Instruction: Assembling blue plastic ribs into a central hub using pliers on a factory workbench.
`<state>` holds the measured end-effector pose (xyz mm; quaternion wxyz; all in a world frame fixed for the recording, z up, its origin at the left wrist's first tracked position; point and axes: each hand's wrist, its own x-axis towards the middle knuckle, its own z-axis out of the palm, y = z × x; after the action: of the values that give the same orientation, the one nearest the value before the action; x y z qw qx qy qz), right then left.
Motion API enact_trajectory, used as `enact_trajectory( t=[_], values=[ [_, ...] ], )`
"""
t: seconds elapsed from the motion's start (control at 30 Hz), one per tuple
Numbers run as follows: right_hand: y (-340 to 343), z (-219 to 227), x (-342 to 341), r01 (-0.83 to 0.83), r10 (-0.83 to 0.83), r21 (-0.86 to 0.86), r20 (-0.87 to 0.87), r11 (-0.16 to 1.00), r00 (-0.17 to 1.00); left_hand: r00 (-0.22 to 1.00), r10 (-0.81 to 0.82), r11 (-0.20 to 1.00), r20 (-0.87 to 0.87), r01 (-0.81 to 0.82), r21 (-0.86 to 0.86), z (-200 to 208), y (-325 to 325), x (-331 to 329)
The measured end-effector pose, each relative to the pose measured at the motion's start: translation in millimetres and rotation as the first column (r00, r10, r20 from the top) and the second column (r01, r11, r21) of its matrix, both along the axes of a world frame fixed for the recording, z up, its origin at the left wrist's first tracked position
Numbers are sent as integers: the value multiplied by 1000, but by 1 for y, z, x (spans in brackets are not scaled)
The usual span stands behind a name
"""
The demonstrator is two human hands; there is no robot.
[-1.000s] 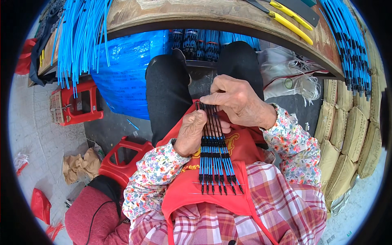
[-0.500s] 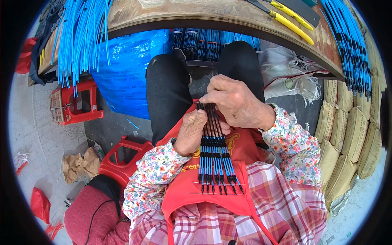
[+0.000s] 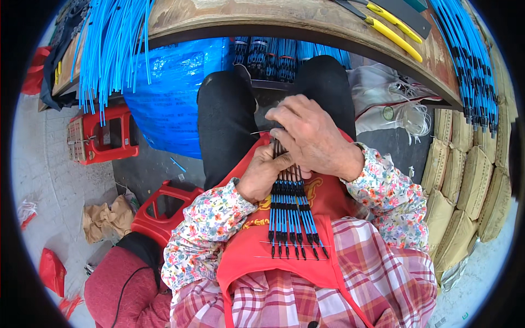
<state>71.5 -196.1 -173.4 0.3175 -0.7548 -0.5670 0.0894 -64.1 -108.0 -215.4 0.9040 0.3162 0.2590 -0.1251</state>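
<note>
- Fan of black-and-blue strands (image 3: 291, 210): we find it above the lap, over the red apron (image 3: 246, 249), with its narrow end away from the body and its wider end toward the chest.
- Left hand (image 3: 262, 172): we see it closed on the upper part of the fan, thumb across the front and fingertips showing past the right edge.
- Right hand (image 3: 314, 142): fingers bent over the narrow end; since the fingertips are partly hidden, we cannot tell what they grip.
- Thin dark wire (image 3: 260, 132): we note it jutting leftward beside the right fingertips.
- Two slender crosswise rods (image 3: 262, 257): these lie at the fan's wide end, near the black tips.
- Wooden counter (image 3: 262, 19): beyond the knees, we observe blue tubes (image 3: 112, 49) overhanging its left part, black-banded blue strands (image 3: 470, 65) overhanging its right end, and a yellow-handled hand tool (image 3: 396, 41) near the latter.
- Surroundings: we locate a blue plastic sack (image 3: 169, 104) below the counter and stacked tan packages (image 3: 462, 180) at right.
</note>
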Motion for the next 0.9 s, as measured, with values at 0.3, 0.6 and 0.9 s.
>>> enact_trajectory(
  t=[0.3,0.6,0.9],
  values=[
    [4,-31,-32,102,-102,20,-3,995,995,990,13,885,139,-76,460,15,-2,-29],
    [-4,-58,-34,76,-109,-309,-91,948,990,377,-852,420,365,73,905,60,21,-50],
    [-8,-91,-30,-201,-31,-569,-371,797,928,264,-751,601,606,-109,792,60,4,-18]
  ],
)
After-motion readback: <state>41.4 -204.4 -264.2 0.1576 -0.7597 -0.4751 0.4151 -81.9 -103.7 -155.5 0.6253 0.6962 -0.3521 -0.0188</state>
